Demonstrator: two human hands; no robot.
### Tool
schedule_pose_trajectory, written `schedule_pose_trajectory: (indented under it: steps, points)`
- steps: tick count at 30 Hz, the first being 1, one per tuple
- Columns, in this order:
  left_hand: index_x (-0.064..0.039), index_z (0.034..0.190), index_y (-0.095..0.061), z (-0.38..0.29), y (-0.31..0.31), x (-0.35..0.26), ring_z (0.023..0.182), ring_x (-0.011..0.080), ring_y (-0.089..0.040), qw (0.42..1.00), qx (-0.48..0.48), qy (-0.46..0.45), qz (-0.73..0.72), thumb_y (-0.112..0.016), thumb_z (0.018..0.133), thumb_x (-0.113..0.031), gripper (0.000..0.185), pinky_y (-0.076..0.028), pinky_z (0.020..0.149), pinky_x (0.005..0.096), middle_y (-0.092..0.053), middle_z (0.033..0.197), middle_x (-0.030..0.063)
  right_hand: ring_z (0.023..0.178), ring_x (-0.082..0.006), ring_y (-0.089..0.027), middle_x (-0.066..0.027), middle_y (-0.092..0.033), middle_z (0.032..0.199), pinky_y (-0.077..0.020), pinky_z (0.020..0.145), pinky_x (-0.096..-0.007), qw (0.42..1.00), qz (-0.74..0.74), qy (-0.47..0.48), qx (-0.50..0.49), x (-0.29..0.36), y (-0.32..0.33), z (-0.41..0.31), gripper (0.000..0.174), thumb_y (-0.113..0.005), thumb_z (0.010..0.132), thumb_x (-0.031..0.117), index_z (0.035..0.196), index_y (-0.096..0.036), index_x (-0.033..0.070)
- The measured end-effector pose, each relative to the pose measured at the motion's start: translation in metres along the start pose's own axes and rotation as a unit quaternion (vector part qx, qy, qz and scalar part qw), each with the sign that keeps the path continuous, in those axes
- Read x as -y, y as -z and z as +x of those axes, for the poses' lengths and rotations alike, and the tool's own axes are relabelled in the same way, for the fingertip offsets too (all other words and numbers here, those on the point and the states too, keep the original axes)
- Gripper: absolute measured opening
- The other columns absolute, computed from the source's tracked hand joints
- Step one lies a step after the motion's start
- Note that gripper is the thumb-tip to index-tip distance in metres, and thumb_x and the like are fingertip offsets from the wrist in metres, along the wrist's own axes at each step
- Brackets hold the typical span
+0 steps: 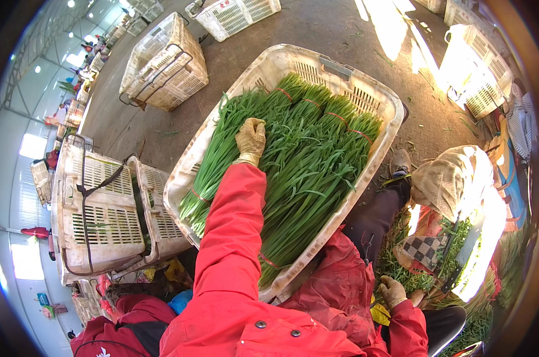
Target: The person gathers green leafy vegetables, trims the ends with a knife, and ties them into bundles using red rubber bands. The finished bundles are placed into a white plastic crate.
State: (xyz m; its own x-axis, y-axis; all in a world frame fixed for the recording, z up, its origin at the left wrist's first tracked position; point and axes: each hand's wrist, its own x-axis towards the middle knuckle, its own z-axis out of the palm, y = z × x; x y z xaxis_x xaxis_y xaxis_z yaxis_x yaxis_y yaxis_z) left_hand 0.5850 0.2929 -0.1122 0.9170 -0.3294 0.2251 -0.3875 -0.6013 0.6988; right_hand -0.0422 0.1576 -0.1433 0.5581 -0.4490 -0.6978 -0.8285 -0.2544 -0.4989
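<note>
My left hand (250,139), in a tan glove and red sleeve, rests with curled fingers on long green leaves inside a large white plastic crate (387,147). Its fingertips are hidden, so whether it grips any leaves is unclear. Bundles of what look like garlic chives (305,196) fill most of the crate, bound with thin red bands. Several bundles show cut ends at the far side; others point theirs towards me. My right hand (392,292), also gloved, is low at the right, outside the crate, near a yellow piece of material (379,312) and loose greens; its grip cannot be made out.
Stacked white crates (104,205) stand close at the left, and another crate with wire handles (167,62) at the upper left. Right of my crate is a person's dark trouser leg (372,223). Loose greens (399,263) and a cloth-covered item (452,178) lie at the right.
</note>
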Motion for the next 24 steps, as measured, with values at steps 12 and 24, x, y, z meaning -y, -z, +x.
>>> schedule_pose_trajectory:
  steps: [12,24]
  points:
    - [-0.018,0.084,-0.072,-0.020,0.007,-0.075,0.071,0.0267,-0.066,0.962,-0.119,-0.217,0.113,-0.067,0.084,-0.022,0.006,-0.050,0.074,0.0406,-0.071,0.078,0.0042,0.106,-0.0327,-0.066,-0.0194,-0.070,0.111,-0.0510,0.091,-0.0383,0.997,0.062,-0.031,0.020,-0.022,-0.010,0.011,0.038,-0.061,0.090,0.017,0.125,-0.063,0.003]
    - [-0.007,0.132,-0.058,-0.217,0.046,-0.210,0.114,0.0341,-0.060,0.858,0.227,-0.357,-0.292,-0.059,0.081,0.006,0.053,-0.047,0.100,0.0417,-0.062,0.127,0.0150,0.099,-0.0247,-0.068,-0.0136,-0.071,0.109,-0.0513,0.086,-0.0340,0.995,0.085,0.007,0.055,-0.011,-0.011,0.011,0.033,-0.058,0.094,0.009,0.126,-0.061,0.001]
